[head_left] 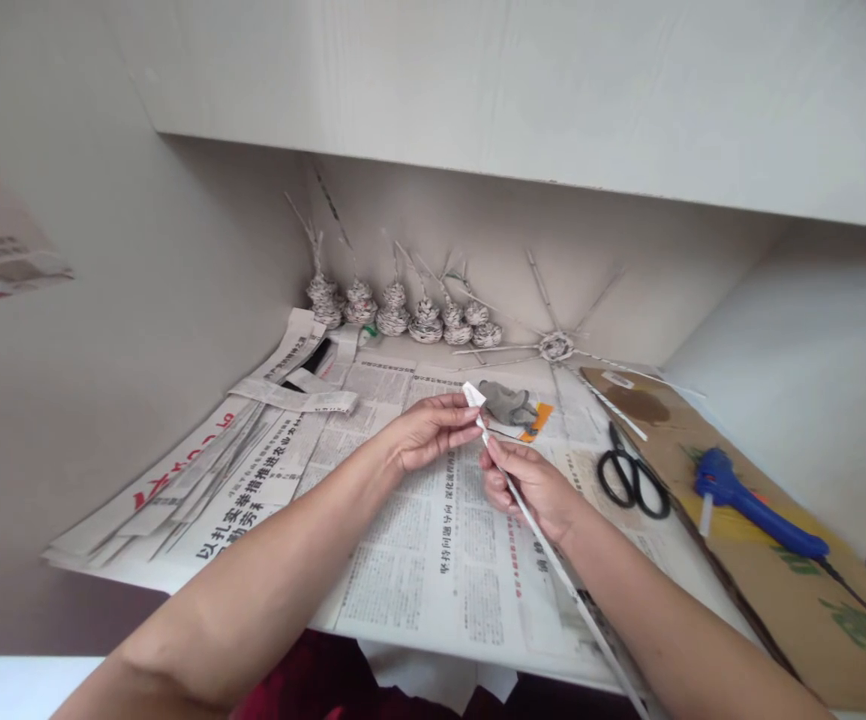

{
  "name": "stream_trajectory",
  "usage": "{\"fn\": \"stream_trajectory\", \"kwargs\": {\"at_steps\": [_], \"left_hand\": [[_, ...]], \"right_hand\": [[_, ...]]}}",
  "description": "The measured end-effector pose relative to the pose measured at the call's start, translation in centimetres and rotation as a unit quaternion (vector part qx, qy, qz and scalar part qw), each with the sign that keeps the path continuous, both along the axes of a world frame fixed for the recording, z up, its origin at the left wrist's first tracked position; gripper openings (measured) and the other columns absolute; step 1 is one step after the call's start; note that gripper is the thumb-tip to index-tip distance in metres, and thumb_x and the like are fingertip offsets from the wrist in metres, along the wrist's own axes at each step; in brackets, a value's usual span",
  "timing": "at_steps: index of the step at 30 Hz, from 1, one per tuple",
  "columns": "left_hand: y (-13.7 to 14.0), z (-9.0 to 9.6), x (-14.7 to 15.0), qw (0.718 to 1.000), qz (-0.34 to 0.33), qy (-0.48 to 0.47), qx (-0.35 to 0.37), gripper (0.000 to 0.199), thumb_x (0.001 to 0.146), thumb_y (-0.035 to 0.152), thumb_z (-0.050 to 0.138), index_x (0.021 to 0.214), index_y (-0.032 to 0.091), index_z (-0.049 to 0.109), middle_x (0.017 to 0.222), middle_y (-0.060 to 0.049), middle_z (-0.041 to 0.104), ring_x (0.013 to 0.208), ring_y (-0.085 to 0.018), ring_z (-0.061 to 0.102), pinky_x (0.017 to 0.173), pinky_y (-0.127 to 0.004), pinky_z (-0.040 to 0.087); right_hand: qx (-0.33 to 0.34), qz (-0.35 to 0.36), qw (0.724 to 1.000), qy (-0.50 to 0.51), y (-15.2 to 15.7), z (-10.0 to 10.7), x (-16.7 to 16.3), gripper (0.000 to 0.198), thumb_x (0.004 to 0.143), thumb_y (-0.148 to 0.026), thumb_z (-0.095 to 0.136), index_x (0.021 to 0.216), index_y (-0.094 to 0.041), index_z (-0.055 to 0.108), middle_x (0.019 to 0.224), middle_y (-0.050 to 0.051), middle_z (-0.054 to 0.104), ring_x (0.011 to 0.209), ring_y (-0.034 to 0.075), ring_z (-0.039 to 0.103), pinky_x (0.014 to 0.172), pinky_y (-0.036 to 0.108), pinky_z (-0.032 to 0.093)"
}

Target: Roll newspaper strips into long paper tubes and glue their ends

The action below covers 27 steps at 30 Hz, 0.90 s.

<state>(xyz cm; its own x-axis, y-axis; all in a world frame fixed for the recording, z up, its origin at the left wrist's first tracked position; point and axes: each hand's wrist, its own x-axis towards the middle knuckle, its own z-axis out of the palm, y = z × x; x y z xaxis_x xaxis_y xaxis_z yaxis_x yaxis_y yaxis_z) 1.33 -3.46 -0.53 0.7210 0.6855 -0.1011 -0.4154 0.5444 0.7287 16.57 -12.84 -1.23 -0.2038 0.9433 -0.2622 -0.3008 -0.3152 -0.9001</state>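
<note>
Between my hands runs a thin rolled paper tube (553,560), its long end slanting down past my right forearm. At its upper end the newspaper strip (473,394) is still flat and unrolled. My left hand (437,430) pinches the strip near that flat end. Just below and to the right, my right hand (527,485) is closed around the rolled part, thumb on top. Both hands are above the newspaper sheets (403,540) spread on the table.
Several woven paper gourds (393,312) line the back wall, beside a star-shaped woven start (556,346) with spokes sticking out. Black scissors (632,482) and a blue glue gun (759,510) on cardboard (793,620) lie at right. Cut paper strips (200,480) are piled at left.
</note>
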Motion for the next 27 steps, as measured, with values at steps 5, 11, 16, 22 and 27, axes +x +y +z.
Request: {"fn": "stream_trajectory", "kwargs": {"at_steps": [5, 11, 16, 22, 27], "left_hand": [[0.24, -0.19, 0.05, 1.0, 0.006, 0.0, -0.003, 0.017, 0.076, -0.001, 0.061, 0.09, 0.007, 0.067, 0.082, -0.007, 0.067, 0.076, -0.012, 0.067, 0.072, -0.018, 0.056], [0.58, -0.27, 0.08, 0.999, 0.031, 0.002, -0.008, 0.015, 0.076, -0.001, 0.061, 0.088, 0.006, 0.066, 0.082, -0.008, 0.067, 0.076, -0.013, 0.067, 0.072, -0.019, 0.056], [0.54, -0.24, 0.01, 1.0, 0.027, -0.001, -0.012, 0.015, 0.076, -0.001, 0.06, 0.088, 0.006, 0.065, 0.083, -0.008, 0.067, 0.076, -0.012, 0.067, 0.071, -0.018, 0.056], [0.57, -0.11, -0.08, 1.0, 0.017, -0.012, -0.011, 0.014, 0.077, 0.0, 0.06, 0.089, 0.006, 0.065, 0.082, -0.007, 0.067, 0.075, -0.012, 0.067, 0.069, -0.018, 0.056], [0.56, -0.07, -0.06, 1.0, 0.022, -0.007, -0.012, 0.013, 0.076, 0.0, 0.061, 0.087, 0.006, 0.065, 0.08, -0.007, 0.067, 0.073, -0.012, 0.067, 0.069, -0.018, 0.056]], "right_hand": [[0.023, -0.003, 0.998, -0.051, -0.22, 0.11, -0.24, 0.036, 0.079, -0.052, 0.06, 0.072, -0.017, 0.054, 0.052, -0.005, 0.045, 0.039, 0.006, 0.04, 0.036, 0.018, 0.02], [0.159, -0.073, 0.935, -0.308, -0.46, 0.35, -0.09, 0.033, 0.078, -0.049, 0.061, 0.073, -0.017, 0.058, 0.055, -0.004, 0.049, 0.045, 0.008, 0.045, 0.044, 0.022, 0.037], [0.146, -0.059, 0.946, -0.282, -0.5, 0.76, -0.17, 0.036, 0.082, -0.051, 0.055, 0.076, -0.016, 0.063, 0.052, -0.004, 0.047, 0.043, 0.008, 0.043, 0.042, 0.022, 0.037], [0.096, -0.038, 0.982, -0.16, -0.31, 0.59, 0.08, 0.034, 0.082, -0.048, 0.057, 0.075, -0.015, 0.063, 0.05, -0.005, 0.045, 0.039, 0.006, 0.041, 0.038, 0.019, 0.029], [0.033, 0.001, 0.997, -0.069, -0.26, 0.28, 0.31, 0.035, 0.083, -0.051, 0.054, 0.075, -0.017, 0.06, 0.048, -0.005, 0.043, 0.036, 0.006, 0.04, 0.035, 0.019, 0.02]]}}
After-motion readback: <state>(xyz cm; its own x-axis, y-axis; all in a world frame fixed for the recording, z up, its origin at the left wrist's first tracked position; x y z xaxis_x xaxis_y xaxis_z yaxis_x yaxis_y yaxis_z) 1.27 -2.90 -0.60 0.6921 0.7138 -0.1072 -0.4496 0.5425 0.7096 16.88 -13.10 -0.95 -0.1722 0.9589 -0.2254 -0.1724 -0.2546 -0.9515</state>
